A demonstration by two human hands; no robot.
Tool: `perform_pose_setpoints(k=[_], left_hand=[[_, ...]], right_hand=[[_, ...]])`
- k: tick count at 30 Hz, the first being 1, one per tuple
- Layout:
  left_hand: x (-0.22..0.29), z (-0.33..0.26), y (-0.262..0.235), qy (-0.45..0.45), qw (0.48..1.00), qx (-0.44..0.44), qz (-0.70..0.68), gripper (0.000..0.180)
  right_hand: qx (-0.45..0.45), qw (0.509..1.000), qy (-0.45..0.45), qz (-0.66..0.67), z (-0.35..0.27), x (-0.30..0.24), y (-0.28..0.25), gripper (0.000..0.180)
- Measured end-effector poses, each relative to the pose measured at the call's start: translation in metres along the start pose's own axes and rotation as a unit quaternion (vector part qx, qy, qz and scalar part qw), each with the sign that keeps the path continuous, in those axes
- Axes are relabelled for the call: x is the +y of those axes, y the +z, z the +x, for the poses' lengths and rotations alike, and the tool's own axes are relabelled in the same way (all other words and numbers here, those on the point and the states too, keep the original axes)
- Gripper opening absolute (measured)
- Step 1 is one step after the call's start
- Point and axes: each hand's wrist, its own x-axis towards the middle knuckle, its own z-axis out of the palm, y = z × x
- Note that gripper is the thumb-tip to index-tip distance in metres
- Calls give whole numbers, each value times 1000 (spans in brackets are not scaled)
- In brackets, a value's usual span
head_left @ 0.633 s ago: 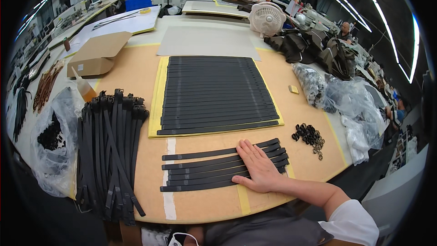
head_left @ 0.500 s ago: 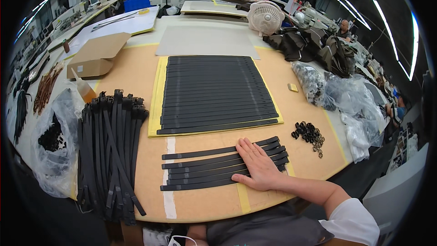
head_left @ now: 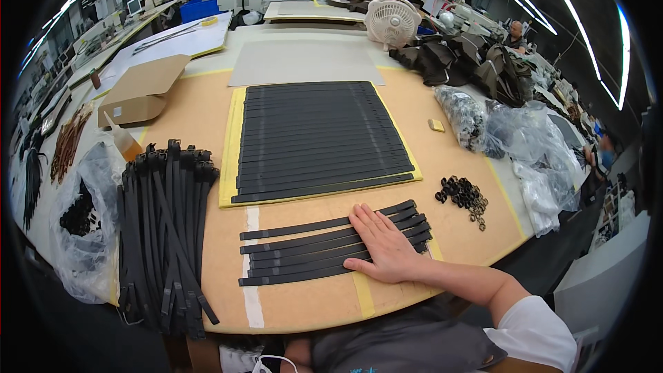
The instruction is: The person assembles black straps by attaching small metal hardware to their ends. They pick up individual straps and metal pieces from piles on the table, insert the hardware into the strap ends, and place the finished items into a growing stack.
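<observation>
My right hand (head_left: 384, 245) lies flat, fingers stretched and thumb apart, across several black straps (head_left: 297, 247) laid side by side near the table's front edge. It presses on them without gripping. The topmost strap lies a little apart from the others, and their right ends show past my fingers. Beyond them, a yellow-edged board (head_left: 231, 145) carries a close row of black straps (head_left: 318, 138). My left hand is out of view; only a bit of that arm shows at the lower edge.
A thick bundle of black straps (head_left: 166, 235) hangs over the front left edge, beside a clear bag (head_left: 76, 262) of small black parts. Black and metal rings (head_left: 461, 195) lie right of my hand. Farther off are a glue bottle (head_left: 124, 139), a cardboard box (head_left: 141, 86) and a fan (head_left: 392, 22).
The whole view has shifted slightly, moving the table a little leftward in the picture. My right hand stays flat on the straps.
</observation>
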Motion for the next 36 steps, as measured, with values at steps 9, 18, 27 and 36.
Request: perform_pose_setpoints(k=[9,18,27,36], left_hand=[[5,-1,-2,8,1000,-4,13,38],[8,-1,-1,14,1000,-9,23,39],[10,-3,-6,25,999,-8,32,39],[12,1,-4,34,999,-6,40,39]], right_hand=[[-4,1000,3,-2,-2,0,2,99],[2,1000,18,7,-11,-1,5,98],[5,1000,17,8,-11,-1,5,98],[32,999,7,5,-12,-1,6,97]])
